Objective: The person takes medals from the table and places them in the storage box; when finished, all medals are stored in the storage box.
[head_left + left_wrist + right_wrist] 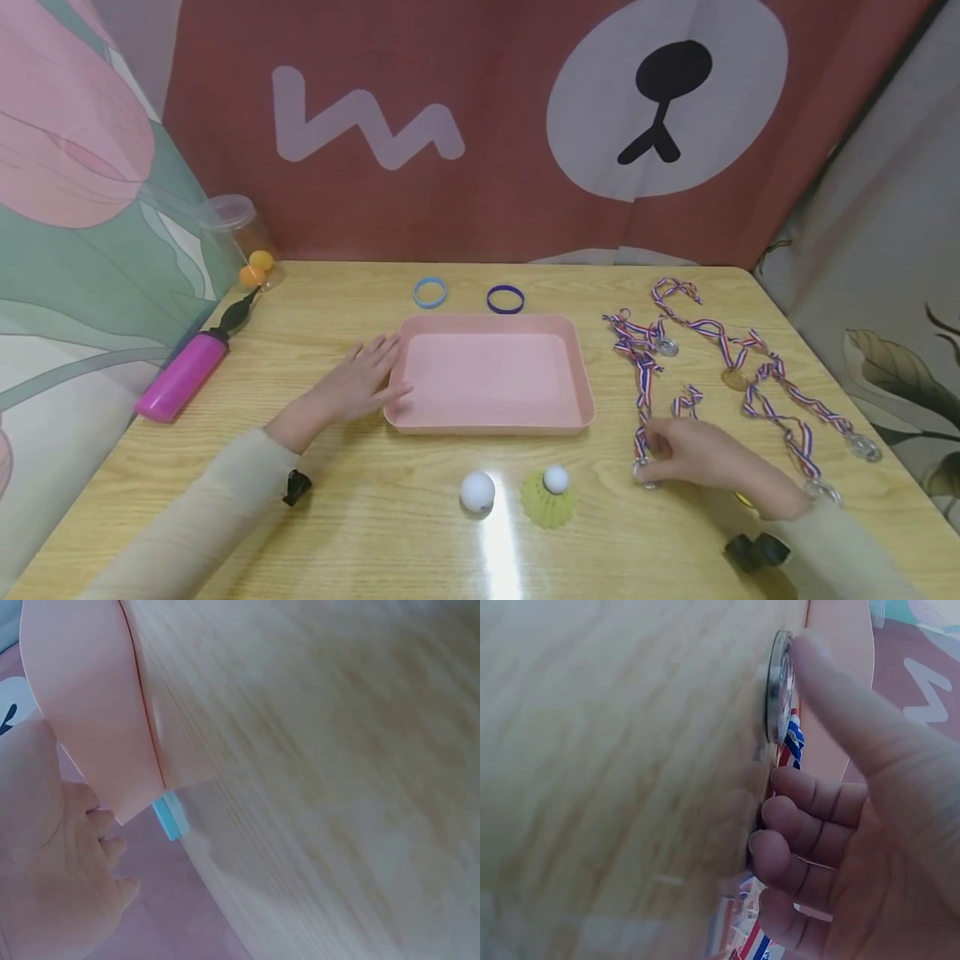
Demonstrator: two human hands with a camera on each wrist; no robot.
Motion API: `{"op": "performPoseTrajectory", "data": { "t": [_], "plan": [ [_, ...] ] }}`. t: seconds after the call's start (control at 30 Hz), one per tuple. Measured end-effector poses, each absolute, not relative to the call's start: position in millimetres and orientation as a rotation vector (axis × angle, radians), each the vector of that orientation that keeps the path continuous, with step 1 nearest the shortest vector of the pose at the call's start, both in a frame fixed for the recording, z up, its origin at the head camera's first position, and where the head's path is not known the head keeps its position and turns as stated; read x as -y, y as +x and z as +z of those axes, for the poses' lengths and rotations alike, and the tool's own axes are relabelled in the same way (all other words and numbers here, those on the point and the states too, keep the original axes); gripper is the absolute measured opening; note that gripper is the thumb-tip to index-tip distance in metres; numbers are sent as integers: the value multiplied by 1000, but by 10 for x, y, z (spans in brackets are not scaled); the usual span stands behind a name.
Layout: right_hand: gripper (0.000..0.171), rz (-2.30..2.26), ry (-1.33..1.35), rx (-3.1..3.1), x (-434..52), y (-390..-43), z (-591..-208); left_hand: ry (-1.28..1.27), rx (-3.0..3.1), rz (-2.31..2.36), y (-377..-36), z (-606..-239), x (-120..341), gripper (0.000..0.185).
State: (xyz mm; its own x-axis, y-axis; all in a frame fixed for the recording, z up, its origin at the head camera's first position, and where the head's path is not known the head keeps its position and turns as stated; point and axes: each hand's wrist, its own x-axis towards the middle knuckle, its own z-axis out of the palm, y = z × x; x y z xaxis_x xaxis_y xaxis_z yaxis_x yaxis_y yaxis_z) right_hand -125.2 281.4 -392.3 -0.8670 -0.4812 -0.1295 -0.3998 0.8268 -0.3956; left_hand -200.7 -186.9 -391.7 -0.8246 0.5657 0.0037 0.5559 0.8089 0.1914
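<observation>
My left hand (360, 382) lies with straight fingers at the left rim of a pink tray (487, 379), the thumb reaching over its edge. In the left wrist view the fingers (99, 825) show beside the tray's outer wall (97, 697). At the right, my right hand (693, 452) is low over the table at a silver medal (643, 472) with a red, white and blue ribbon (643, 387). Seen from the right wrist, the thumb tip meets the upper edge of the medal (779, 690). The bent fingers (784, 817) stand apart from the thumb, near the ribbon.
More medals with tangled ribbons (712, 329) spread over the right side. A white ball (477, 492) and a yellow shuttlecock (551, 498) are in front. Two wristbands (506, 299) stand behind the tray. Far left are a pink hand pump (183, 377) and a clear tub (234, 218) with orange balls.
</observation>
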Motion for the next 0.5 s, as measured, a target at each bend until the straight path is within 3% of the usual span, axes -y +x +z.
{"op": "performPoseTrajectory", "data": {
  "t": [0.5],
  "plan": [
    [28, -731, -636, -2609, -2831, -1331, -3920, 905, -2934, 295, -1988, -3909, 1851, 75]
  ]
}}
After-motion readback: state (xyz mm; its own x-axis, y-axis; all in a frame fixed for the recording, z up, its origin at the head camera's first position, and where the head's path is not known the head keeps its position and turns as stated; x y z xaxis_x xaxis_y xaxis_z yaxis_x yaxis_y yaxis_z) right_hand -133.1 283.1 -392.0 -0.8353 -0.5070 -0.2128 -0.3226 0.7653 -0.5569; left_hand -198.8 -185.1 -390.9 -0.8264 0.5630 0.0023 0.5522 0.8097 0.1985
